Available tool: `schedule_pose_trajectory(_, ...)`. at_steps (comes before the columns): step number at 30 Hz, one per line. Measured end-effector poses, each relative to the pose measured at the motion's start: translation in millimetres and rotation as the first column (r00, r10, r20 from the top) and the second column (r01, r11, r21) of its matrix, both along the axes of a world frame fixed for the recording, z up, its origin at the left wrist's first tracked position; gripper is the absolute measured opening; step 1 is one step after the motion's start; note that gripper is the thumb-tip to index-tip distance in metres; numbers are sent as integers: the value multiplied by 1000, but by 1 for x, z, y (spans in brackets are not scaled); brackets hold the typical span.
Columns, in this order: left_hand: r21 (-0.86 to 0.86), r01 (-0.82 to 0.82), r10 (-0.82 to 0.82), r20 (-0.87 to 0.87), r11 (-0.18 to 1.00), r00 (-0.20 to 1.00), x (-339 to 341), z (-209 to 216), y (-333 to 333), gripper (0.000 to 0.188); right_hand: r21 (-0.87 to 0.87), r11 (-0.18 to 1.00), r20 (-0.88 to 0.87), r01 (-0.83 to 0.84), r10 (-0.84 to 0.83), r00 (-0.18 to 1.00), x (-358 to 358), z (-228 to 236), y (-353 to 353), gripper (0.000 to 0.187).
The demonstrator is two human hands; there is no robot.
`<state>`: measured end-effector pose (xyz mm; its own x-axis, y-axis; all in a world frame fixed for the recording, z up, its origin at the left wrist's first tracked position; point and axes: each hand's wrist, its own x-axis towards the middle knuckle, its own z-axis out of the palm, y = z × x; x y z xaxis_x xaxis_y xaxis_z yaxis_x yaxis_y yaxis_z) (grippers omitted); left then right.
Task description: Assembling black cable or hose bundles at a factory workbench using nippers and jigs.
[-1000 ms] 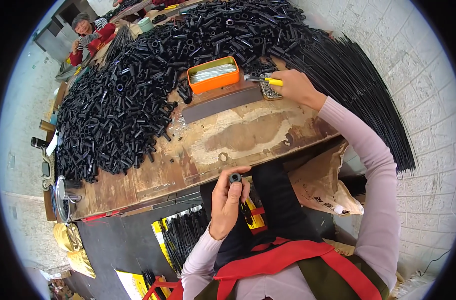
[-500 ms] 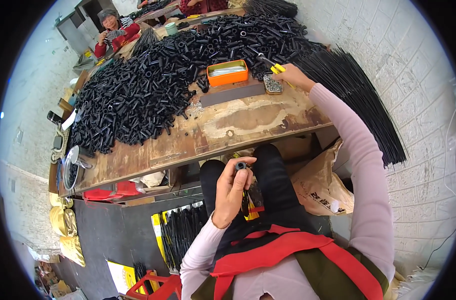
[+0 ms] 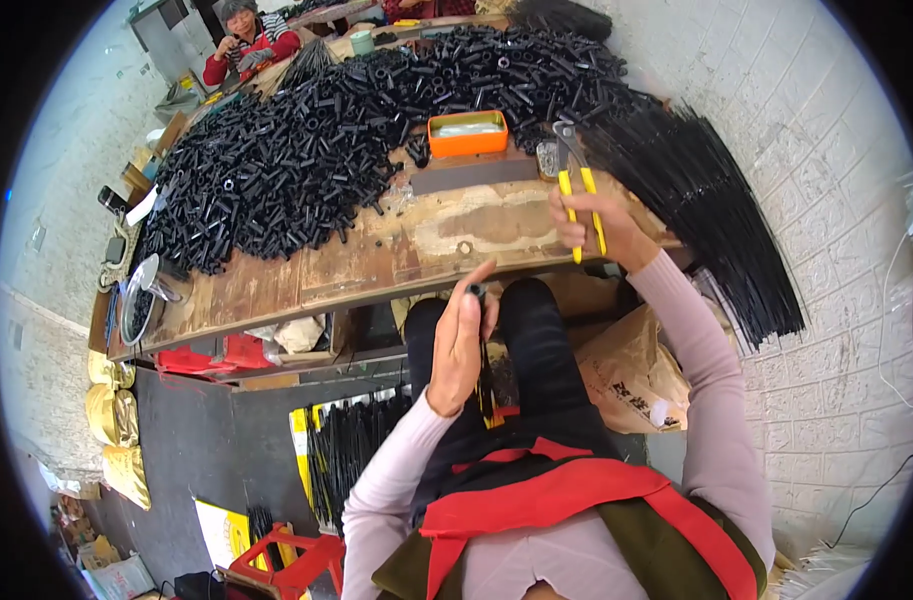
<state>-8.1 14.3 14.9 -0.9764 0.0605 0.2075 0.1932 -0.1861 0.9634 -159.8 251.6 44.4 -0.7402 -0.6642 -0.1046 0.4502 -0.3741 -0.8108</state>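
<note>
Over my lap, my left hand (image 3: 459,345) is closed round a short black tube (image 3: 475,289), whose round end shows beside the thumb. Thin dark rods or wires hang below that hand; I cannot tell whether they join the tube. My right hand (image 3: 613,228) grips a pair of pliers (image 3: 590,188) by the yellow handles above the bench's front edge. The plier jaws point away from me, beside a small container of tiny metal pieces (image 3: 547,161). An orange box (image 3: 467,144) holding thin pale metal pieces stands left of the pliers.
A big heap of black tubes (image 3: 296,150) covers the back and left of the wooden bench (image 3: 376,260). Long black rods (image 3: 716,210) lie at the right by the white wall. A flat grey strip (image 3: 474,175) lies before the orange box. Another person (image 3: 248,45) sits at the far left.
My right hand has come back toward me from the small container, and the pliers have swung so their jaws point away. My left hand still holds the tube. The view has shifted slightly.
</note>
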Motion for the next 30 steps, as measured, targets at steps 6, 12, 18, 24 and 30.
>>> schedule_pose_trajectory(6, 49, 172, -169, -71, 984, 983, -6, 11, 8, 50, 51, 998, -79, 28, -24, 997, 86, 8, -40, 15)
schedule_pose_trajectory(12, 90, 224, -222, -25, 970, 975, -1, 11, 13, 54, 143, 961, -435, 236, -153, 887, 116, 7, -49, 15)
schedule_pose_trajectory(18, 121, 276, -272, -50, 954, 961, 2, 12, 15, 56, 153, 968, -429, 197, -115, 896, 120, 11, -44, 16)
schedule_pose_trajectory(24, 90, 275, -273, -34, 957, 962, 3, 13, 12, 57, 146, 974, -443, 173, -92, 892, 119, 7, -43, 17)
schedule_pose_trajectory(30, 126, 269, -266, -36, 955, 963, 3, 14, 13, 56, 151, 975, -447, 162, -79, 891, 118, 10, -46, 18)
